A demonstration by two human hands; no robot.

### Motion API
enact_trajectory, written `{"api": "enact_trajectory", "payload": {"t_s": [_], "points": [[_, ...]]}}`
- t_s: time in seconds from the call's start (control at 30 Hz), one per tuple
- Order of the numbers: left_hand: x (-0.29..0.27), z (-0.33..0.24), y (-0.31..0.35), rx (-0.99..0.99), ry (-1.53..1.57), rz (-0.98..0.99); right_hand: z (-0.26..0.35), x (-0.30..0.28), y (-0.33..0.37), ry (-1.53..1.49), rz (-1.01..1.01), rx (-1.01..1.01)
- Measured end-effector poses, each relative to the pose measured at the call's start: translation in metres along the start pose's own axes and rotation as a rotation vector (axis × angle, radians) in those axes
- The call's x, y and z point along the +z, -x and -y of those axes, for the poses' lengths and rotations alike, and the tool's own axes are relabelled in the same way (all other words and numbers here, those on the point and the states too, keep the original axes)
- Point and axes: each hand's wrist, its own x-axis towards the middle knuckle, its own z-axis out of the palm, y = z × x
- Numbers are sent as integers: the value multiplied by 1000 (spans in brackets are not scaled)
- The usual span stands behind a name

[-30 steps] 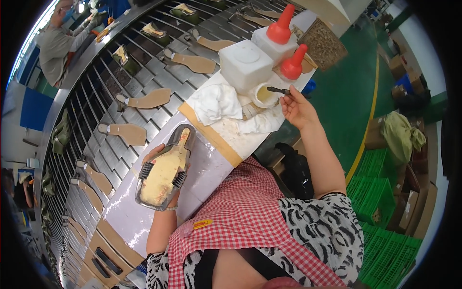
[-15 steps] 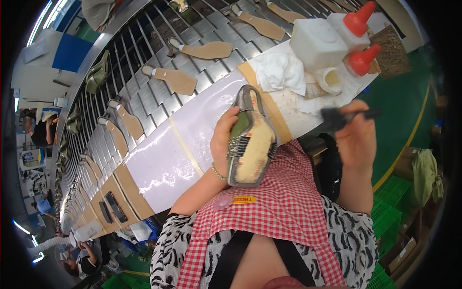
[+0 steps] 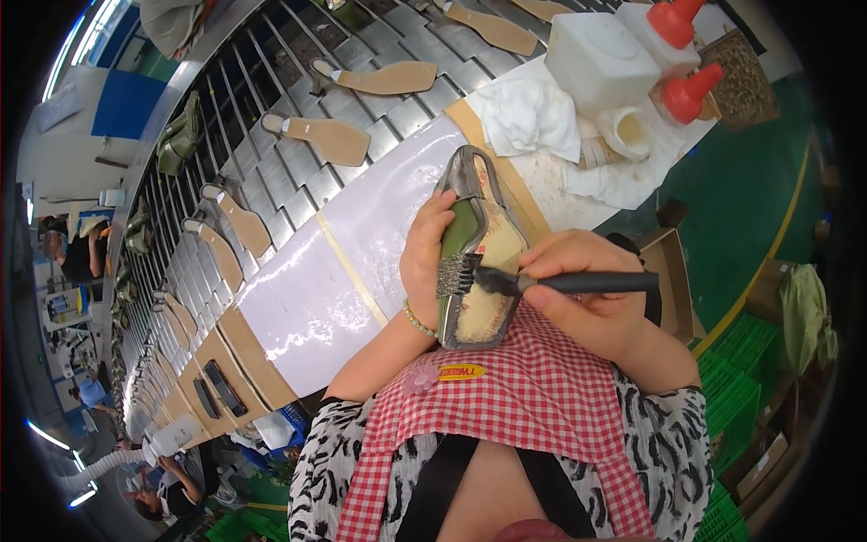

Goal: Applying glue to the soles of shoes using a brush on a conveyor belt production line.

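Observation:
My left hand (image 3: 426,246) grips an unfinished shoe (image 3: 489,316) along its left side, fingers near the heel end. The shoe is bottom up, with its toe towards me. Its upper is green, with a grey edge and a dark, comb-like strap folded onto the cream underside. My right hand (image 3: 591,287) is closed round the dark handle of what looks like a black hammer (image 3: 603,282). The tool's head touches the underside beside the left strap edge. My fingers hide part of the shoe's right side.
A slatted metal conveyor (image 3: 302,203) carries tan insoles (image 3: 330,141) and green shoes (image 3: 181,135). Right of the white work board (image 3: 298,312) are a white cloth (image 3: 528,116), a white container (image 3: 602,59), red-capped bottles (image 3: 691,93) and an open jar (image 3: 629,133). Green crates (image 3: 741,361) stand lower right.
My right hand has swung left and inward with the tool, from beyond the board onto the shoe's underside. My left hand keeps its hold on the shoe, which has barely shifted.

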Motion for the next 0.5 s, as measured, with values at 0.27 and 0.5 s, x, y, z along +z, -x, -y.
{"api": "enact_trajectory", "payload": {"t_s": [0.27,0.5], "points": [[2,-1,-2,-55,5,29,-3,-6,-2,101,-29,-57],[-13,9,-8,-352,331,157,5,-5,-2,-236,114,132]]}}
